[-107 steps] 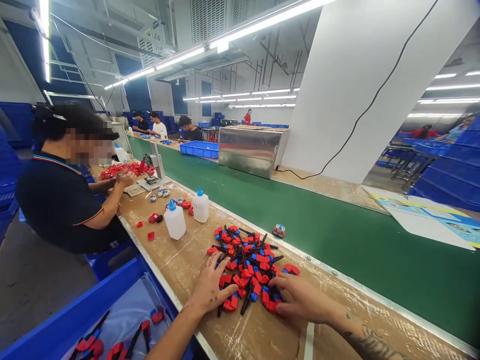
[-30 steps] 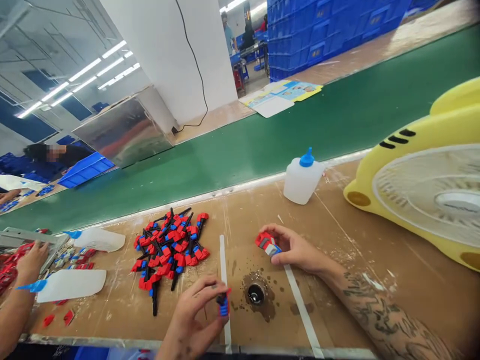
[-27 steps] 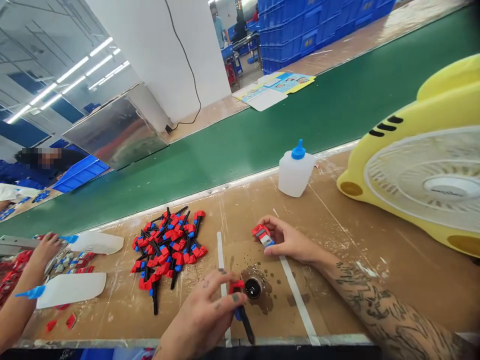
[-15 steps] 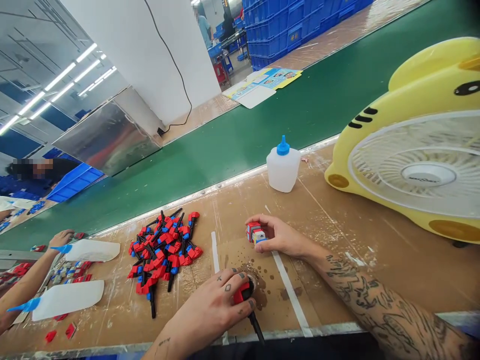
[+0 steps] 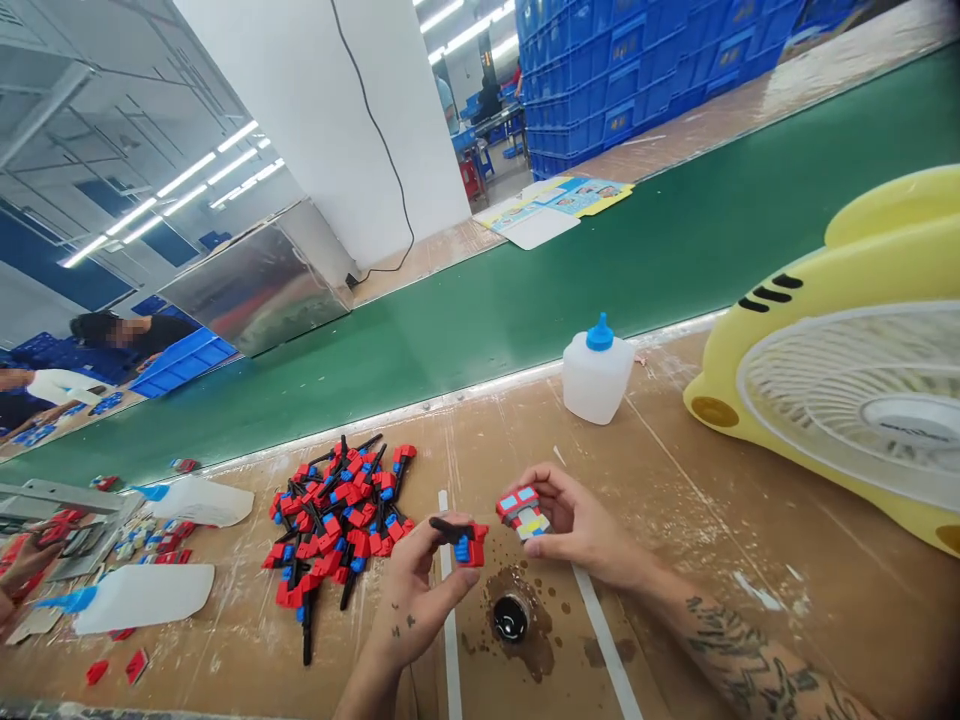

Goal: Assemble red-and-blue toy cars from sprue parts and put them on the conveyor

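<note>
Between the thumb and fingers of my left hand [image 5: 420,590] is a toy robot arm [image 5: 469,548], red and blue with a black rod pointing left. My right hand [image 5: 574,520] grips a small toy robot body [image 5: 525,512], red and grey with light blue panels and a yellow patch. The two pieces face each other, a small gap apart. Below them, a small round cup [image 5: 511,618] of dark liquid stands on the wet, spotted board. Left of my left hand lies a heap of similar red, blue and black toy arms [image 5: 337,510].
A white bottle with a blue nozzle [image 5: 598,375] stands behind my right hand. At right is a yellow fan [image 5: 847,370]. A green conveyor belt [image 5: 465,320] runs behind the table. Two bottles [image 5: 150,598] lie at left, near a co-worker's hand [image 5: 34,560].
My left hand has lifted the toy arm up from the cup and turned it beside the toy body. My right hand has tilted the body, showing its light blue panels. The view has shifted.
</note>
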A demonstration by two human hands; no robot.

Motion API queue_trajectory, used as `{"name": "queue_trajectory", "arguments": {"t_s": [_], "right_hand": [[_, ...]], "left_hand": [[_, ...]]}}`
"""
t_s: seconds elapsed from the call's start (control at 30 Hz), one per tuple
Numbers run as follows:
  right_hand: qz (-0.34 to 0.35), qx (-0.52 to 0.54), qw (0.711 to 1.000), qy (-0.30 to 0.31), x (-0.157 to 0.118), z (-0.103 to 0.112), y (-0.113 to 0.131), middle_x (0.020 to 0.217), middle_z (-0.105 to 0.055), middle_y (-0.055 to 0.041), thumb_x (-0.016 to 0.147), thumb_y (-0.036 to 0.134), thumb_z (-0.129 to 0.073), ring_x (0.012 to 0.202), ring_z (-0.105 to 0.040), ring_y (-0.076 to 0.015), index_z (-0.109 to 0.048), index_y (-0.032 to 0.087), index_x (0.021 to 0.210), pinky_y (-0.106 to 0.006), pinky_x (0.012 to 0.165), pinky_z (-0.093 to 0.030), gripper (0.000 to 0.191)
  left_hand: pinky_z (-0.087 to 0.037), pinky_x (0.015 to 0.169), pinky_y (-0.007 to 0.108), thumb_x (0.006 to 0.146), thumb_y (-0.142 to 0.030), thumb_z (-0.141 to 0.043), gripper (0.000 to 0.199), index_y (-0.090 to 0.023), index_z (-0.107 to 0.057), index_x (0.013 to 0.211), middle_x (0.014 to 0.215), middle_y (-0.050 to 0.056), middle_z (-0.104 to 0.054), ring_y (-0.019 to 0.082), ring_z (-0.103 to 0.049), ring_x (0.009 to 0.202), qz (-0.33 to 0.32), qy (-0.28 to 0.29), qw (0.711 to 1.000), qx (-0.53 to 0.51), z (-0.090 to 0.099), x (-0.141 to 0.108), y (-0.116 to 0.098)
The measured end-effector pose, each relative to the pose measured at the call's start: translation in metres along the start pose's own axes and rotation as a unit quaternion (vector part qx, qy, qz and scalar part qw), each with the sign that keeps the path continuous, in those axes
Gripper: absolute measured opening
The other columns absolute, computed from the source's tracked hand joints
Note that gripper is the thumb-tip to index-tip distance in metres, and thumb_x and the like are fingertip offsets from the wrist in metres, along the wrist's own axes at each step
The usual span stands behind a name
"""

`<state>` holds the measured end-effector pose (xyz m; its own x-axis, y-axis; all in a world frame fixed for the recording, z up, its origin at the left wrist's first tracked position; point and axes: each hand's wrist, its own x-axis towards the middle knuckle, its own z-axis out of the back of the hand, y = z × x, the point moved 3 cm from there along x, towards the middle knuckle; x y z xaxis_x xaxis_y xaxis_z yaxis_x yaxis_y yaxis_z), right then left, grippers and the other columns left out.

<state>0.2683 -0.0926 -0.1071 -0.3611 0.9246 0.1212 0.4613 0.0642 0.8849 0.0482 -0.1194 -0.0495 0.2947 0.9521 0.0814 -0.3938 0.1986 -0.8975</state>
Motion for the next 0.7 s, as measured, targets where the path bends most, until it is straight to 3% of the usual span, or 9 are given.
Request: {"name": "queue_trajectory", "arguments": {"t_s": [0.07,0.2,0.3,0.43,0.57,0.7], "right_hand": [[-0.001,-0.006,1.0,0.002,0.0,-0.004,-0.001,0.109,-0.065,-0.0067,0.068,0.027,-0.088,0.101,-0.064,-0.022,-0.051,0.024,0.105,-0.037,0.09,-0.049,0.053],[0.01,-0.039,0.999,-0.013,-0.002,-0.005,0.0,0.113,-0.065,-0.0076,0.069,0.029,-0.086,0.104,-0.064,-0.0236,-0.051,0.024,0.106,-0.039,0.092,-0.051,0.051],[0.03,-0.162,0.985,-0.052,-0.003,-0.003,0.001,0.113,-0.066,-0.0071,0.072,0.028,-0.084,0.106,-0.065,-0.0252,-0.054,0.024,0.108,-0.041,0.095,-0.051,0.047],[0.12,-0.353,0.919,-0.13,-0.004,-0.005,0.005,0.11,-0.067,-0.0078,0.08,0.028,-0.077,0.1,-0.066,-0.0264,-0.056,0.025,0.113,-0.041,0.087,-0.054,0.04],[0.29,-0.434,0.833,-0.185,-0.007,-0.013,0.013,0.109,-0.065,-0.0091,0.084,0.02,-0.071,0.1,-0.064,-0.027,-0.052,0.028,0.111,-0.041,0.082,-0.056,0.034],[0.299,-0.457,0.807,-0.225,-0.01,-0.006,0.012,0.108,-0.063,-0.0097,0.09,0.017,-0.059,0.101,-0.064,-0.027,-0.052,0.028,0.113,-0.043,0.084,-0.056,0.026]], "left_hand": [[-0.051,0.098,0.037,0.08,-0.027,-0.073,0.036,-0.016,-0.066,0.113,0.116,0.012,-0.069,0.027,-0.064,0.11,0.032,-0.024,0.998,-0.046,-0.008,0.006,0.005],[-0.053,0.094,0.035,0.079,-0.026,-0.073,0.036,-0.017,-0.068,0.114,0.111,0.01,-0.071,0.026,-0.066,0.106,0.041,-0.009,0.998,-0.05,-0.02,0.018,0.003],[-0.053,0.094,0.035,0.083,-0.026,-0.069,0.037,-0.018,-0.068,0.119,0.115,0.01,-0.071,0.025,-0.067,0.103,0.027,-0.006,1.0,-0.006,-0.024,0.026,0.001],[-0.053,0.095,0.037,0.087,-0.028,-0.062,0.037,-0.018,-0.064,0.123,0.119,0.011,-0.069,0.026,-0.066,0.106,0.039,-0.041,0.998,0.031,-0.044,0.034,-0.002],[-0.046,0.105,0.041,0.073,-0.024,-0.073,0.076,-0.018,-0.042,0.142,0.136,0.016,-0.056,0.03,-0.054,0.124,0.067,-0.122,0.987,0.085,-0.078,0.04,-0.011],[-0.047,0.101,0.041,0.073,-0.025,-0.071,0.075,-0.019,-0.04,0.141,0.129,0.015,-0.057,0.029,-0.057,0.119,0.033,-0.119,0.984,0.131,-0.093,0.059,-0.026]]}}
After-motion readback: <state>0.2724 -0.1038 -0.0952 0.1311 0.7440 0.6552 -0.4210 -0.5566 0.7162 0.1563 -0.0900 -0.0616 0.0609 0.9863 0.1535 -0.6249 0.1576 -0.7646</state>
